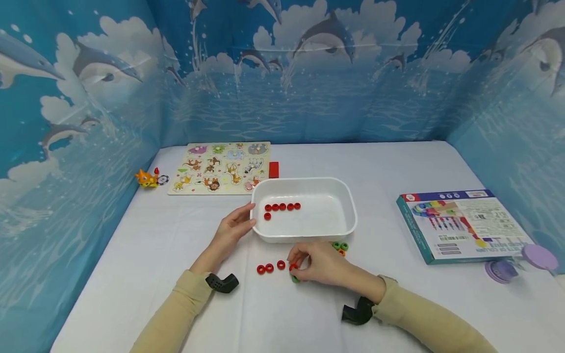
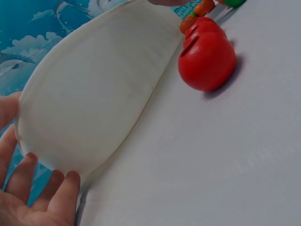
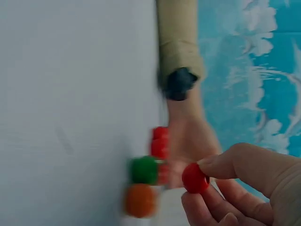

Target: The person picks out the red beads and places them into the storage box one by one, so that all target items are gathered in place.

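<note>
My right hand [image 1: 321,262] pinches a red bead [image 3: 194,178] between thumb and fingers, over the table in front of the white tray [image 1: 309,239]. Under those fingers a green bead [image 1: 295,279] partly shows. To the left of this hand, several red beads [image 1: 269,268] lie in a loose row. Inside the tray, more red beads [image 1: 283,207] form a row, with a single one below its left end. At the tray's left end rests my left hand [image 1: 233,228], its extended fingers [image 2: 66,195] touching the outer wall and rim.
Green beads [image 1: 340,245] and an orange bead [image 1: 342,252] lie just beyond the right hand. Behind the tray are an animal puzzle board [image 1: 222,169] and a red block [image 1: 273,170]. A toy box [image 1: 463,225] and purple-lidded container [image 1: 503,271] stand right; an orange figure [image 1: 146,178] stands far left.
</note>
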The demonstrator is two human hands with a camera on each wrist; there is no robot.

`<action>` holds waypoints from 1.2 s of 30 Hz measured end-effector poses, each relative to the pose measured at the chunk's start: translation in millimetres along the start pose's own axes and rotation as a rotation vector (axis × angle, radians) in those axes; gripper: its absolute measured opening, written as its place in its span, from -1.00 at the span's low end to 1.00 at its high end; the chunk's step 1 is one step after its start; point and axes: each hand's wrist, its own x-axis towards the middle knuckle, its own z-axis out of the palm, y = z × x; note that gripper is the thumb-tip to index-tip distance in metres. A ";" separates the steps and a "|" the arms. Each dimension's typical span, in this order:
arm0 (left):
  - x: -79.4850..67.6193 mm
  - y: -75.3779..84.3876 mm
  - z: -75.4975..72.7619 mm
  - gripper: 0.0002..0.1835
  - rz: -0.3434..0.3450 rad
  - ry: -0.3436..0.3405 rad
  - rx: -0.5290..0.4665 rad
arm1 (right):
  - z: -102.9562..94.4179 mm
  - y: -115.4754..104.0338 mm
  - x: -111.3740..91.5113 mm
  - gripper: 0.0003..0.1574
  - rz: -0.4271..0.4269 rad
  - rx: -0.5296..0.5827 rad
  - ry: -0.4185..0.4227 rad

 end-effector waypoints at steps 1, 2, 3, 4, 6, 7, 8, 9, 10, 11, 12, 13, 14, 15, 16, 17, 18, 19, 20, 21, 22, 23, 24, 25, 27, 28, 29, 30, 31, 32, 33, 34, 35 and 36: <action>0.0 0.2 -0.2 -0.41 0.004 -0.001 -0.003 | -6.1 -4.6 0.2 -0.78 -0.004 -0.002 -0.011; 0.1 0.4 -0.4 -0.42 0.008 0.000 -0.005 | -13.0 -9.5 1.0 -0.77 -0.002 -0.010 -0.021; 0.0 0.8 -0.6 -0.42 0.011 0.002 -0.006 | -20.7 -14.0 2.6 -0.76 -0.006 -0.020 -0.025; 0.0 1.2 -1.1 -0.42 0.014 0.003 -0.002 | -29.1 -18.3 5.3 -0.75 -0.013 -0.035 -0.026; 0.2 2.2 -1.6 -0.43 0.012 0.011 0.006 | -46.0 -23.4 14.5 -0.73 -0.049 -0.075 -0.020; 0.3 2.6 -1.9 -0.43 0.010 0.016 0.009 | -54.3 -24.6 21.3 -0.72 -0.070 -0.096 -0.020; 0.4 2.9 -2.4 -0.43 0.010 0.016 0.014 | -62.2 -25.0 29.1 -0.71 -0.082 -0.102 -0.028; 0.5 3.4 -2.7 -0.43 0.008 0.019 0.017 | -69.9 -24.8 37.9 -0.70 -0.101 -0.105 -0.034; 0.7 3.5 -2.9 -0.42 0.006 0.018 0.017 | -77.1 -24.2 47.5 -0.69 -0.118 -0.099 -0.049; 0.9 3.4 -3.0 -0.42 0.003 0.019 0.016 | -83.5 -22.9 57.7 -0.68 -0.127 -0.090 -0.068; 1.0 3.4 -3.1 -0.42 0.003 0.015 0.015 | -89.1 -21.5 68.5 -0.67 -0.135 -0.079 -0.092; 0.9 3.2 -3.3 -0.41 0.002 0.012 0.016 | -93.5 -19.9 79.4 -0.66 -0.134 -0.062 -0.122; 0.8 3.0 -3.2 -0.40 0.002 0.010 0.014 | -96.4 -17.4 90.0 -0.65 -0.133 -0.038 -0.153; 0.8 2.6 -3.0 -0.40 -0.001 0.010 0.011 | -97.8 -14.3 100.2 -0.65 -0.131 -0.020 -0.181; 0.7 2.1 -2.8 -0.39 -0.001 0.006 0.009 | -97.9 -10.7 109.7 -0.64 -0.124 -0.002 -0.214; 0.6 1.5 -2.4 -0.39 0.001 0.003 0.009 | -96.1 -6.3 118.7 -0.63 -0.110 0.010 -0.242; 0.6 0.6 -2.1 -0.40 0.005 -0.002 0.010 | -93.1 -1.3 126.7 -0.62 -0.099 0.021 -0.267; 0.6 -0.3 -1.7 -0.41 0.010 -0.007 0.008 | -89.0 4.2 133.6 -0.60 -0.087 0.028 -0.288; 0.5 -0.8 -1.3 -0.42 0.015 -0.011 0.007 | -84.6 9.6 139.5 -0.59 -0.072 0.033 -0.305; 0.4 -1.2 -0.9 -0.42 0.019 -0.015 0.005 | -80.2 14.3 144.1 -0.57 -0.058 0.032 -0.323; 0.0 -1.5 -0.5 -0.42 0.023 -0.021 0.001 | -76.1 18.5 148.0 -0.56 -0.043 0.033 -0.341; -0.2 -1.4 -0.5 -0.42 0.028 -0.026 -0.003 | -72.1 22.0 151.5 -0.55 -0.029 0.034 -0.355; -0.5 -1.5 -0.7 -0.41 0.032 -0.032 -0.008 | -68.7 25.4 154.2 -0.54 -0.020 0.032 -0.369; -0.9 -1.1 -0.7 -0.40 0.033 -0.034 -0.013 | -66.1 27.4 156.3 -0.55 -0.010 0.029 -0.381; -1.4 -0.3 -1.1 -0.38 0.031 -0.037 -0.023 | -62.4 30.1 159.7 -0.56 0.005 0.015 -0.399; -1.4 -0.1 -1.3 -0.38 0.032 -0.037 -0.023 | -61.1 31.2 161.1 -0.57 0.009 0.009 -0.402; -1.2 0.1 -1.4 -0.38 0.032 -0.034 -0.020 | -59.8 32.2 162.3 -0.57 0.013 0.000 -0.406; -1.0 0.0 -1.5 -0.39 0.031 -0.032 -0.016 | -58.5 33.2 163.4 -0.57 0.019 -0.006 -0.413; -0.8 0.1 -1.6 -0.40 0.029 -0.030 -0.012 | -57.6 33.6 164.1 -0.57 0.026 -0.015 -0.418; -0.7 0.1 -1.6 -0.41 0.029 -0.028 -0.010 | -56.3 34.4 164.7 -0.58 0.032 -0.019 -0.425; -0.4 0.0 -1.5 -0.42 0.029 -0.028 -0.008 | -55.1 35.4 165.1 -0.59 0.041 -0.025 -0.430; -0.1 0.0 -1.2 -0.42 0.029 -0.030 -0.005 | -53.7 36.3 165.5 -0.60 0.047 -0.030 -0.436; -0.1 -0.1 -1.1 -0.42 0.032 -0.034 -0.005 | -52.2 37.6 165.9 -0.62 0.053 -0.037 -0.441; -0.1 -0.3 -1.0 -0.41 0.030 -0.037 -0.009 | -50.8 38.6 166.1 -0.63 0.055 -0.044 -0.444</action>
